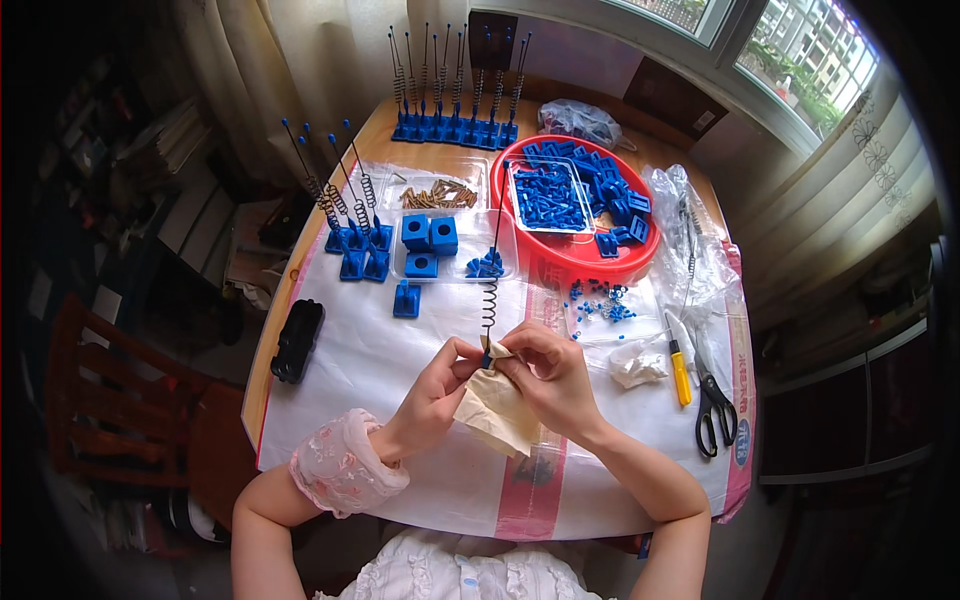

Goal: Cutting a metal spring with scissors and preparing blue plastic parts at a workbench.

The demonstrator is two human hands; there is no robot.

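My left hand and my right hand meet over the white table cover, both pinching a beige cloth around the lower end of a thin rod with a coiled spring. The rod stands upright from my fingers, its blue tip reaching up toward the clear tray. A small blue piece shows between my fingertips at the rod's base.
A clear tray holds blue blocks and brass pins. Finished spring rods on blue bases stand at the left and far edge. A red basin of blue parts, scissors, a yellow knife and a black object lie around.
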